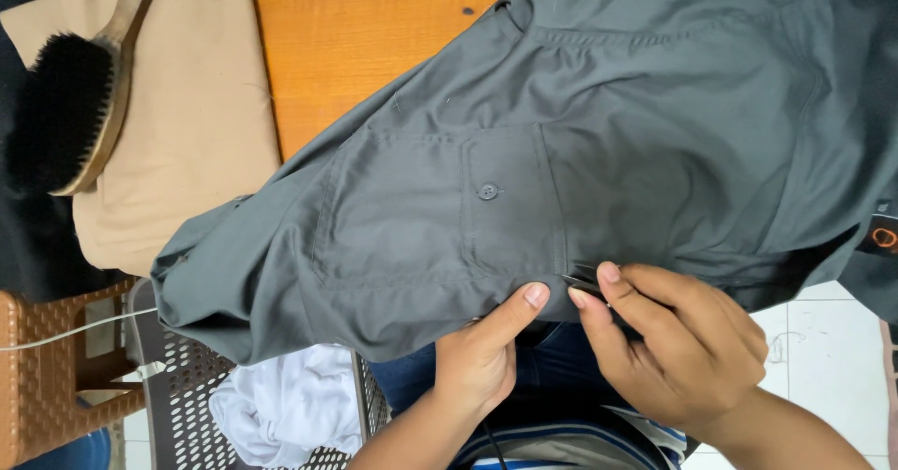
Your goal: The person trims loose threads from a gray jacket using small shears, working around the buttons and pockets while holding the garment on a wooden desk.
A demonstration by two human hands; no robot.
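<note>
A dark grey garment (636, 124) with a buttoned flap pocket (440, 208) lies spread over an orange wooden table (365, 30). My left hand (482, 358) pinches the garment's near edge with thumb up, just below the pocket. My right hand (669, 344) is closed on a small dark metal tool (585, 281), whose tip rests on the fabric edge beside my left thumb. The tool's shape is mostly hidden by my fingers.
A folded beige cloth (187, 105) lies at the table's left with a black-bristled wooden brush (79, 96) on it. Below are a brown plastic stool (47, 376), a grey perforated basket (178, 386) holding white fabric (281, 404), and a white cable (65, 332).
</note>
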